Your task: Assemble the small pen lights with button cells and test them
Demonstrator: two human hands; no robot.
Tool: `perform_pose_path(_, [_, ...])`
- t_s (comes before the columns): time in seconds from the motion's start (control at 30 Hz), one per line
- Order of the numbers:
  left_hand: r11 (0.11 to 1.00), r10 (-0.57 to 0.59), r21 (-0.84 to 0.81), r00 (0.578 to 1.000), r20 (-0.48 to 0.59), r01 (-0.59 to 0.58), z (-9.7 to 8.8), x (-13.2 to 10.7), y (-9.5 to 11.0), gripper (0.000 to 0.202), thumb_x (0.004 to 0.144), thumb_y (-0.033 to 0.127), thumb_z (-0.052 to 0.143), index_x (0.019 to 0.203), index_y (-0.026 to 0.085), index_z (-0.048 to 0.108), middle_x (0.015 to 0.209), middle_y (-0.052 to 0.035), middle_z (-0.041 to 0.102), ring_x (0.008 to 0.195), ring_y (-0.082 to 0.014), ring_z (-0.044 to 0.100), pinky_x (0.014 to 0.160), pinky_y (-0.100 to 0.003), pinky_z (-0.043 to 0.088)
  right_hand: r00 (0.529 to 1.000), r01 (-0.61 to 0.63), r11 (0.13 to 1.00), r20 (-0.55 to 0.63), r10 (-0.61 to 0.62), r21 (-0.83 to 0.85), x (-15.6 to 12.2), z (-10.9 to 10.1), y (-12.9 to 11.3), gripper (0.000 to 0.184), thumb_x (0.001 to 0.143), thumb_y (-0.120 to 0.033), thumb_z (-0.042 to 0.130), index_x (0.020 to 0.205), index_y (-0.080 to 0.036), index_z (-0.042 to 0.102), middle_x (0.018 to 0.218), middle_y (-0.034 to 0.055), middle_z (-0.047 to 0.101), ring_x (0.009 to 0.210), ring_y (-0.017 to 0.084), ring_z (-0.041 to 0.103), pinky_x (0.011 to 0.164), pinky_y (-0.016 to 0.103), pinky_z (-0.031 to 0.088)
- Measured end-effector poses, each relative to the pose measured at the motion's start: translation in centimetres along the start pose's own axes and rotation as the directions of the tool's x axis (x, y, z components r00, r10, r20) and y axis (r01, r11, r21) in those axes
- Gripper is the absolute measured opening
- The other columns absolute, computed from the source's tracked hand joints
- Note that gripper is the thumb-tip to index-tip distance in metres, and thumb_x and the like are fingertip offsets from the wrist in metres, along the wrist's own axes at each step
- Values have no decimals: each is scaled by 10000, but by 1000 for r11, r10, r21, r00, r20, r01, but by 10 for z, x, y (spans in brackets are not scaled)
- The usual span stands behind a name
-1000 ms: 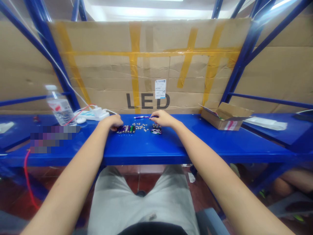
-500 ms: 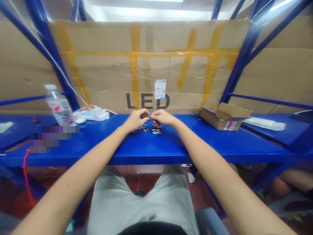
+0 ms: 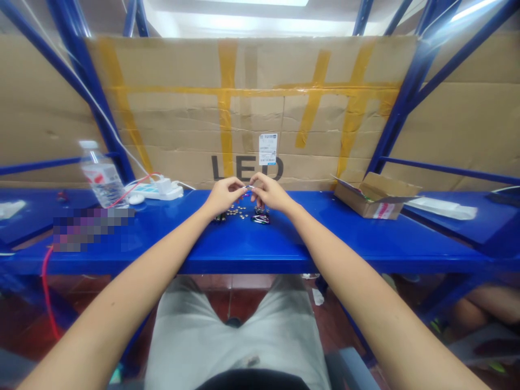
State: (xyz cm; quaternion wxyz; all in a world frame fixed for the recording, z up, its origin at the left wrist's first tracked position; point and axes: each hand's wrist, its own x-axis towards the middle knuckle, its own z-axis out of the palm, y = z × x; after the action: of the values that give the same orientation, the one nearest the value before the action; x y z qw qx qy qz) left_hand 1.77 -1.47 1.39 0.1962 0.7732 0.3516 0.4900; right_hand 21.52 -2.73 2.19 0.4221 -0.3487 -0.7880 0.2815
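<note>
Just above the blue table [image 3: 244, 246], my left hand [image 3: 225, 196] and my right hand [image 3: 271, 193] meet fingertip to fingertip. Both pinch a small, thin, shiny metallic piece [image 3: 248, 187], too small to identify. Below the hands lie several small round metal pieces [image 3: 239, 210], loosely scattered. Under my right hand is a little pile of shiny, coloured, elongated metal pieces [image 3: 260, 218]. A cluster of small dark pieces [image 3: 220, 218] sits beneath my left hand, partly covered by it.
An open cardboard box [image 3: 371, 197] stands on the right, beside a white tray-like piece [image 3: 444, 207]. To the left are a water bottle [image 3: 103, 176], a white power strip [image 3: 158, 188] and a red cable [image 3: 46, 292]. A tall cardboard sheet [image 3: 182, 124] closes off the back.
My fingers have shifted slightly around the small piece, and my right hand's fingers are more arched. The thin metallic piece now shows between the fingertips. The camera view has moved a little.
</note>
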Motion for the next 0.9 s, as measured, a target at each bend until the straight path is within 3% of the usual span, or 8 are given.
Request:
perform_pose_path(0.13, [947,-131,-293,991,11,129,-1,3,1,309,757,396,797,875,137,675,733,-58,704,638,-151,643,638,-311,545,998,25,991,-57,-17,135,2,-1,-5,73,933,-134,554,958,-200,534,663,-31,633,463,98,571,433,205,473])
perform_pose_path(0.27, [907,-178,-384,984,18,171,1,4,0,275,743,345,821,843,132,679,713,-55,689,608,-134,629,599,-291,526,995,12,991,-98,2,136,4,-1,-6,54,916,-136,565,895,-185,573,643,-28,606,435,93,531,415,215,451])
perform_pose_path(0.4, [937,-151,-315,988,19,150,4,4,-1,214,780,321,787,830,136,692,656,-36,661,566,-125,598,561,-274,483,993,-41,999,-108,45,34,6,0,-4,77,914,-148,544,872,-181,600,640,-26,598,424,82,466,424,217,394])
perform_pose_path(0.6, [992,-49,-117,999,5,49,7,3,0,229,773,371,755,797,149,705,627,-14,646,605,-135,577,596,-273,454,996,-26,988,-91,13,-154,7,2,-1,115,872,-109,546,784,-156,603,629,-2,622,575,109,539,549,218,401])
perform_pose_path(0.77, [992,0,-125,999,-35,-4,9,5,-2,269,772,408,730,825,145,699,701,-27,682,678,-151,610,683,-296,493,995,-97,994,-30,96,-53,4,8,-1,115,882,-145,619,876,-186,512,642,-17,657,481,80,496,483,197,368])
perform_pose_path(0.9, [987,-55,-157,994,-93,39,6,7,-6,217,747,328,730,854,142,693,716,-31,690,678,-153,621,689,-300,509,991,-126,992,-39,125,-23,4,5,-2,153,917,-112,592,994,-195,491,640,-38,656,435,75,466,451,192,374])
